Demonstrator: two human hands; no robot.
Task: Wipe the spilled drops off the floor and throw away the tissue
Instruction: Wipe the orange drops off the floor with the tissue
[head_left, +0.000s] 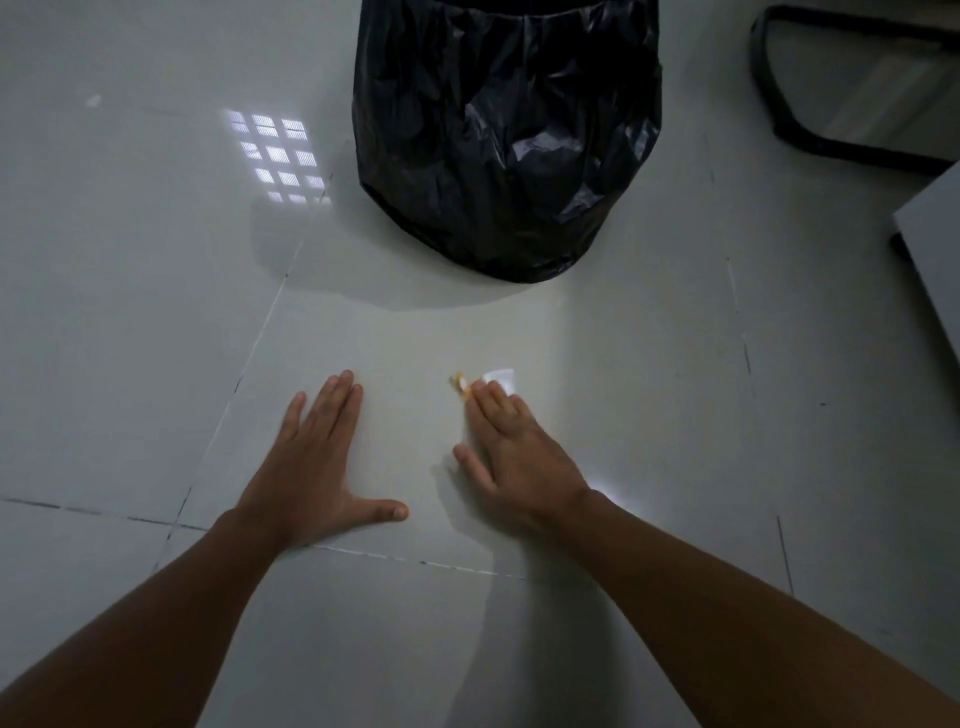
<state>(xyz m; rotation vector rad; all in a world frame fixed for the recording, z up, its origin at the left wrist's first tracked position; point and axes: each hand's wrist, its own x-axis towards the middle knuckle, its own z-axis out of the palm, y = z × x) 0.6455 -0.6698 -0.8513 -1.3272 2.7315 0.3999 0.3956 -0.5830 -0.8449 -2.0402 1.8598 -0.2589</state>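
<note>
Two bare hands pressed to a pale, glossy tiled floor (156, 322) in a dim room. Left hand (317, 467) flat and empty, palm down, fingers together, thumb splayed toward the right. Right hand (511, 457) also palm down, fingers extended and pinning a white tissue (500, 378) against the tile, only the tissue's far edge showing past the fingertips. Just left of that edge, touching it, a small yellow-orange smear (459, 383) on the floor, whether liquid or a stained corner of tissue impossible to tell. Beyond the hands, near the top centre, a bin lined with a crinkled black bag (506, 140), standing on the tile, its rim cut off by the frame and its soft shadow spreading left. Thin dark grout lines (260, 338) crossing the floor, one running diagonally past the left hand, another passing under both wrists. At upper left, a bright grid-shaped reflection (275, 156) on the polished surface. At upper right, a curved black frame (831, 124) resting on the floor, possibly a chair base. At far right, the grey corner of a flat panel (935, 249), partly out of view. Both forearms bare, reaching in from the bottom corners.
</note>
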